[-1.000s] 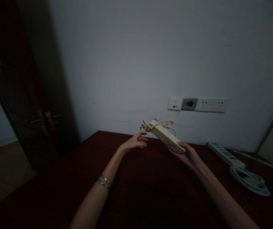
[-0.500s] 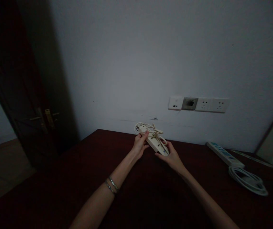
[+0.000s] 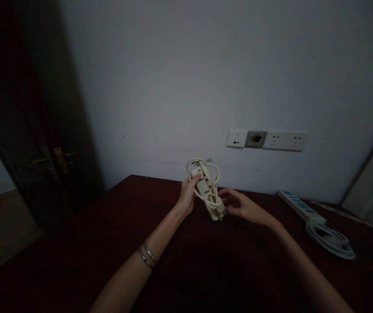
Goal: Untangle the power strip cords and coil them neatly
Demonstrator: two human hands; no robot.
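Observation:
A white power strip (image 3: 202,184) is held up over the dark red table, tilted with its upper end leaning left. Its white cord (image 3: 215,200) loops around it and bunches near the lower end, with what looks like the plug there. My left hand (image 3: 188,195) is closed around the strip's left side, thumb on the socket face. At the lower right of the strip, my right hand (image 3: 236,205) has its fingers curved and apart, close beside the cord; whether a fingertip touches it I cannot tell.
Another power strip (image 3: 300,208) with blue-marked sockets lies on the table (image 3: 134,217) at the right, its coiled cord (image 3: 330,241) in front. Wall sockets (image 3: 284,141) line the wall behind. A dark door (image 3: 19,165) with a handle stands at the left.
The power strip has turned more upright, and its cord now bunches at the lower end. My right hand has let go of the strip's lower end and moved slightly right.

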